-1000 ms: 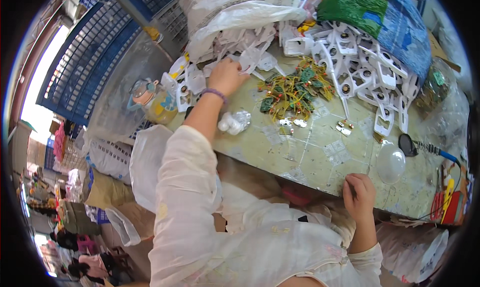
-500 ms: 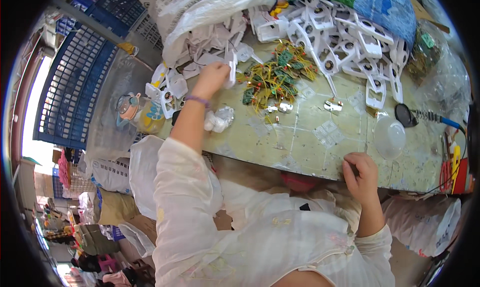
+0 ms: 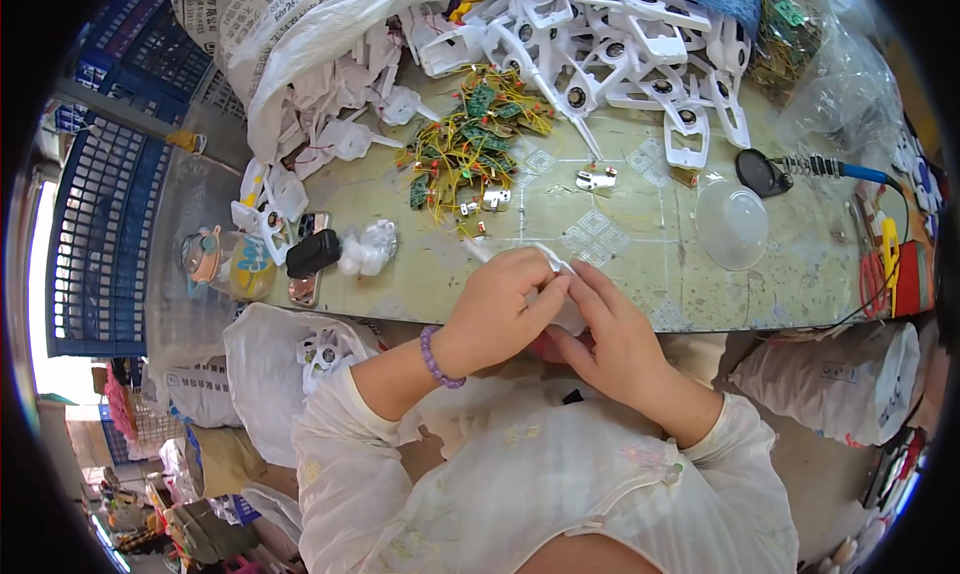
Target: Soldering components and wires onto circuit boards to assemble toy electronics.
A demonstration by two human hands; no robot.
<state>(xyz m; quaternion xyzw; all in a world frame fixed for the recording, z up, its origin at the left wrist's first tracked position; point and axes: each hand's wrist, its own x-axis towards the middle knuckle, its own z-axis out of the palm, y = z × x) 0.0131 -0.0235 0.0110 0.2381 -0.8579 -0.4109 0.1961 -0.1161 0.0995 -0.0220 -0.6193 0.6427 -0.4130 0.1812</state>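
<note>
Both hands meet at the table's near edge over a white plastic housing piece [image 3: 551, 256]. My left hand [image 3: 508, 309], with a purple bead bracelet at the wrist, grips it from the left. On the other side my right hand [image 3: 617, 336] holds it with bent fingers and thumb. Much of the piece is hidden by the fingers; a slim white end sticks out beyond the left knuckles. Just past the hands lies a heap of green circuit boards with yellow wires [image 3: 480, 124]. Small metal contact parts [image 3: 495, 200] rest at the heap's near side, and another metal part [image 3: 596, 178] lies to its right.
White housings with round dark speakers [image 3: 610, 54] pile up at the back. A white sack [image 3: 280, 64] spills plain white parts. On the right are a soldering iron [image 3: 830, 166], a translucent round dish [image 3: 733, 226] and a yellow cutter [image 3: 889, 244]. Left stand a crumpled plastic bag [image 3: 368, 248] and black case [image 3: 313, 253].
My left hand has come back from the white parts pile with a piece. My right hand has moved left and up to join it on that piece. The view has shifted.
</note>
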